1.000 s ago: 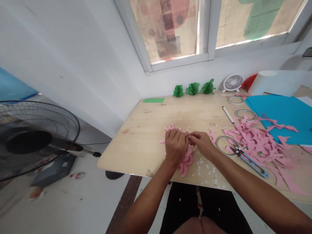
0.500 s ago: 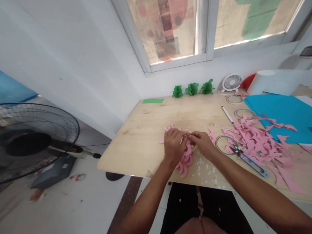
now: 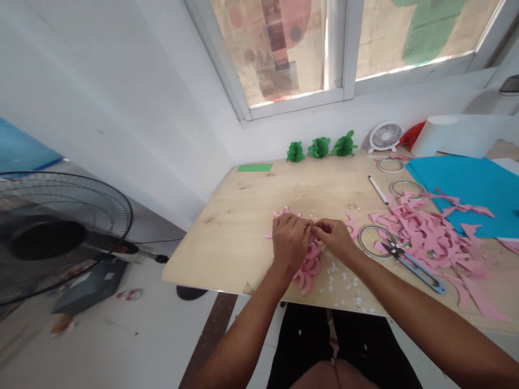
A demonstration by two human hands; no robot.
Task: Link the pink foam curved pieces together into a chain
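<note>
My left hand (image 3: 291,237) and my right hand (image 3: 333,235) meet over a cluster of curved pink paper cutouts (image 3: 311,267). The fingers of both are closed in a pinch, tip to tip. Whatever small piece lies between them is hidden by the fingers. More pink cutouts peek out beyond the left hand's knuckles. Small white scraps (image 3: 333,268) lie scattered beside my right wrist. A pair of blue-handled thread snips (image 3: 417,270) rests to the right of my right forearm.
Pink paper offcuts (image 3: 430,232) are heaped on the right, by tape rolls (image 3: 377,241) and a white marker (image 3: 378,190). Blue sheets (image 3: 470,189) lie behind them. Green paper figures (image 3: 319,147) and a small fan (image 3: 385,137) line the wall. A large floor fan (image 3: 60,237) stands left.
Both hands stay over the pink cutouts with only slight finger movement. The fingertips have drawn closer together, and the pale bit seen between them earlier is now mostly covered.
</note>
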